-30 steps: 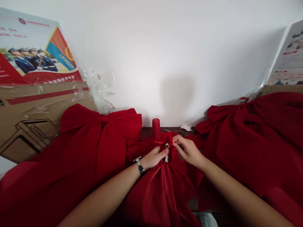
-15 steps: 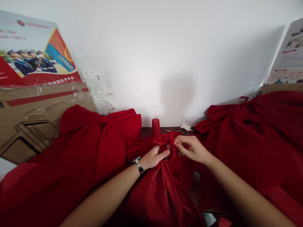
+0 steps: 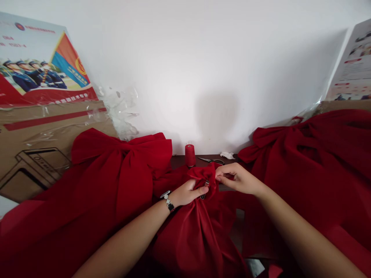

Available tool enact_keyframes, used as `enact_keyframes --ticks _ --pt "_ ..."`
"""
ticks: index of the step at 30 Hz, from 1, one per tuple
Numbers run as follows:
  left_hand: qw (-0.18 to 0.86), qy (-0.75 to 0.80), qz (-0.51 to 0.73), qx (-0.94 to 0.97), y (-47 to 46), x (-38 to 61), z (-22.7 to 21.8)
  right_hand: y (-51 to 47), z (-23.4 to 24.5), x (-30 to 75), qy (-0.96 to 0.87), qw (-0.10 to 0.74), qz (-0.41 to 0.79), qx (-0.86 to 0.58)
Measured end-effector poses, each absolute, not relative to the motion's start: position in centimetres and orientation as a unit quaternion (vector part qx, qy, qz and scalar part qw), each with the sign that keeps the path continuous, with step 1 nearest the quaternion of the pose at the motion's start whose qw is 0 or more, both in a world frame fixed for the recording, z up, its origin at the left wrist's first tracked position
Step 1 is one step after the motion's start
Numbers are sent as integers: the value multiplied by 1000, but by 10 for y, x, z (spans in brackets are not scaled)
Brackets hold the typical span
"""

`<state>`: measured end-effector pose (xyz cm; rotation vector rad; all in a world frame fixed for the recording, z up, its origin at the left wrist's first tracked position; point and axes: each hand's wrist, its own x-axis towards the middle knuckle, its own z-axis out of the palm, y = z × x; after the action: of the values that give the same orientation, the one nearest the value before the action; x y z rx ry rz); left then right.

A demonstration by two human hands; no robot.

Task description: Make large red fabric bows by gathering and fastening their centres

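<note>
A gathered piece of red fabric (image 3: 197,231) lies in front of me, bunched at its top. My left hand (image 3: 187,192), with a watch on its wrist, is closed round the bunched neck of the fabric and presses a small metal clip (image 3: 205,187) there with its thumb. My right hand (image 3: 239,178) pinches the red fabric just right of the clip, fingers pressed together.
A finished red bow (image 3: 121,154) lies at the left and another red bow (image 3: 307,154) at the right. A red thread spool (image 3: 190,155), scissors (image 3: 211,160) and a white scrap (image 3: 227,155) sit by the white wall. Cardboard boxes (image 3: 37,150) with posters lean on both sides.
The bunched fabric top and clip have shifted slightly up and right. My right hand has turned and pulled to the right of the clip, pinching the fabric.
</note>
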<state>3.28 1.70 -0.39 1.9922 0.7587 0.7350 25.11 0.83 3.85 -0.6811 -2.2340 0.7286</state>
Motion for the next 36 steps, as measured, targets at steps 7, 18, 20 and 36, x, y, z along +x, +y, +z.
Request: enact_keyframes --ticks 7,18,20,36 --pt "403 289 251 831 19 32 -2 8 41 253 -866 313 302 -248" --pt "382 283 240 846 21 31 -2 8 44 255 -875 298 292 -246" --pt "381 287 245 844 22 30 -2 8 42 254 -870 304 291 -256" --pt "341 281 290 849 17 34 2 5 41 250 -870 323 263 -265"
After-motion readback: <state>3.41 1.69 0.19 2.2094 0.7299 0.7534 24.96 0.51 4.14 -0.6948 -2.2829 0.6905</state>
